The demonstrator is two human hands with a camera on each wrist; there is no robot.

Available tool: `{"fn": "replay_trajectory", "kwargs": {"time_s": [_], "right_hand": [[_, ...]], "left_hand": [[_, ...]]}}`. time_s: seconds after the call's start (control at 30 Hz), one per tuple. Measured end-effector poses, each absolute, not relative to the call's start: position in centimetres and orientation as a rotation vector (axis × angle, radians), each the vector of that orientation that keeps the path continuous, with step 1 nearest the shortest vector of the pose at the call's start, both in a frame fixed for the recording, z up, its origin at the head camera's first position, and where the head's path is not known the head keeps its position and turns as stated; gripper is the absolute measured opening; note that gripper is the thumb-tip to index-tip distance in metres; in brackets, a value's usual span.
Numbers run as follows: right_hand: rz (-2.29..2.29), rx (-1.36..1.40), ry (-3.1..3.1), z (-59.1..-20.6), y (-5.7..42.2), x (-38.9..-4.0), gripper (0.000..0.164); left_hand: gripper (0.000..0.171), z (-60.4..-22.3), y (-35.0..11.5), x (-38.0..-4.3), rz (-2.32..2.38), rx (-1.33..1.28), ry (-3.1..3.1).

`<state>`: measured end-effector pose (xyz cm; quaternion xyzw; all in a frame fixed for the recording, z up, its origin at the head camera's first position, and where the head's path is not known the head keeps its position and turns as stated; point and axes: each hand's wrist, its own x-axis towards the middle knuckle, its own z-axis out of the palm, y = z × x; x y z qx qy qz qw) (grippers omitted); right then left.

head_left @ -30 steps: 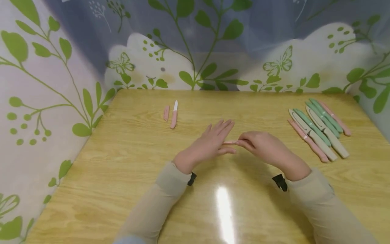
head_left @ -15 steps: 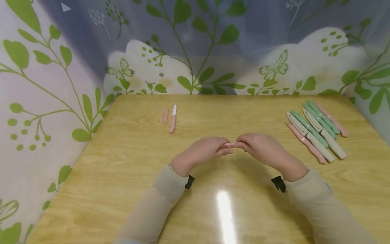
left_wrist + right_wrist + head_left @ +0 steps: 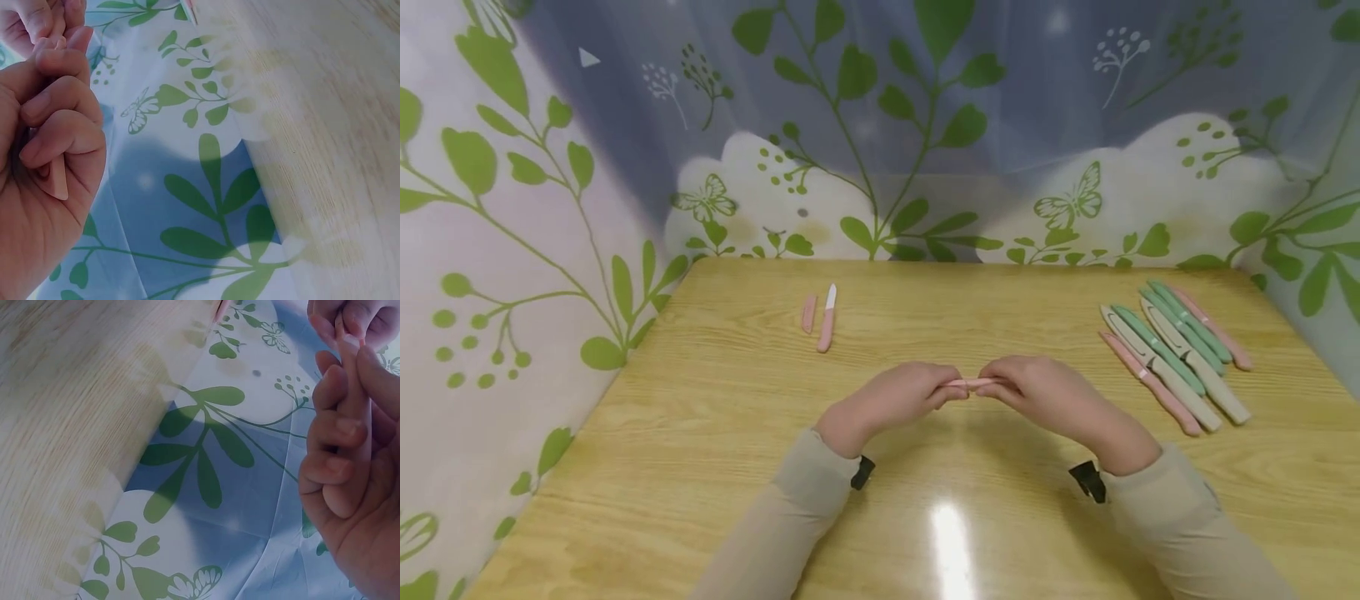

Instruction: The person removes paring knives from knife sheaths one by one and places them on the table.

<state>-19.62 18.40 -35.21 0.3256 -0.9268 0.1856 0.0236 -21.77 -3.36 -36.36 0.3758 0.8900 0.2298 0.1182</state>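
Above the middle of the table (image 3: 700, 417), a pink knife (image 3: 974, 383) lies level, its long axis roughly parallel to the table's far edge. The right hand (image 3: 1043, 396) wraps its handle, butt toward the table's right side; the left hand (image 3: 891, 398) grips the opposite end, pointing toward the table's left.

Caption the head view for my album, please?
Left hand and right hand grip a slim pink knife above a yellowish wooden table.
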Motion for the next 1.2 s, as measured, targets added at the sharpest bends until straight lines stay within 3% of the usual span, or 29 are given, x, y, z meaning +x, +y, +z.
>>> {"fn": "replay_trajectory", "kwargs": {"time_s": [1.2], "right_hand": [[0.564, 1.052, -2.866, -35.17, 18.51, -19.76, 0.014]], "left_hand": [[0.031, -36.26, -3.52, -21.64, 0.613, 1.152, 2.623]]}}
